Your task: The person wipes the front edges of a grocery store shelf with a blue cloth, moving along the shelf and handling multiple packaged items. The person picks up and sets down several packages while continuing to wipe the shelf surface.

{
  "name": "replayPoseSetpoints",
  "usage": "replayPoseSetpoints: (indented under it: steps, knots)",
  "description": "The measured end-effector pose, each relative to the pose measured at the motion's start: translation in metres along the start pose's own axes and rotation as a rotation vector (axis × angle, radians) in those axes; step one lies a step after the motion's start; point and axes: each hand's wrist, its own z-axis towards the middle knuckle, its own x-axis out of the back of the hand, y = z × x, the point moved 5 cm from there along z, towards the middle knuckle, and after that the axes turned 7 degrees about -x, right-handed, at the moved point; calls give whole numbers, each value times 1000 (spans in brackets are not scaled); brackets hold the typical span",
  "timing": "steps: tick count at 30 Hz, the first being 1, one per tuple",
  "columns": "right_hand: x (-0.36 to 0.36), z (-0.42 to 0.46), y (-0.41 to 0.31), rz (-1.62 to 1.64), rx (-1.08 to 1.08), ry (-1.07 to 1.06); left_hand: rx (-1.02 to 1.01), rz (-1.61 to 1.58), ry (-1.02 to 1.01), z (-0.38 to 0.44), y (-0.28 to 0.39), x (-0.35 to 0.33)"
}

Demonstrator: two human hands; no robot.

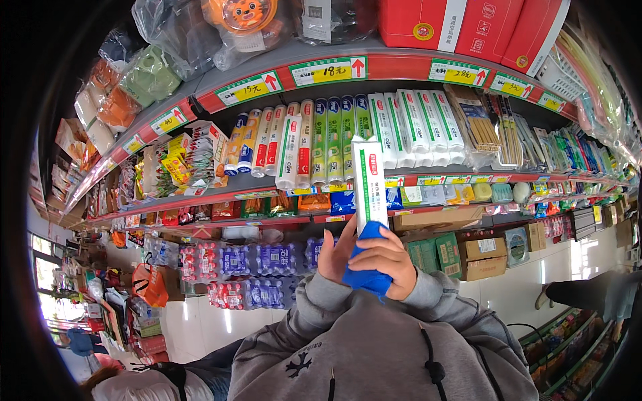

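A long white packet with green and red print (370, 185) stands upright in front of me, its lower end wrapped in a blue cloth (370, 255). My right hand (386, 258) grips the cloth and the packet's lower end inside it. At the left side of the cloth is my left hand (337, 250), its fingers raised and apart; whether its palm bears on the cloth is hidden. Behind the packet, similar white packets (416, 128) stand in a row on a shelf, beside green rolls (333, 140) and white-and-red rolls (305, 145).
Above, a shelf edge with price tags (396, 68) carries red boxes (421, 25) and bagged goods. Lower down are shrink-wrapped bottle packs (266, 258) and cardboard boxes (484, 255). A person in a white top (150, 385) is at lower left; another person's dark-clad leg (577, 290) shows at right.
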Motion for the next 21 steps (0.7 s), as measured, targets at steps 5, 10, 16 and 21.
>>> replayPoseSetpoints:
  steps: [5, 10, 16, 21]
  knots:
    - [-8, -11, -4, 245, -16, -158, -2, 552, 316, 6, -6, 30]
    - [35, 0, -5, -97, -21, 213, 75, -15, 295, 3, -8, 17]
    - [13, 4, 16, -133, -3, 130, 34, -20, 243, -1, -25, 24]
    - [69, 42, 63, -191, -90, 504, 384, 190, 101, -26, -47, 28]
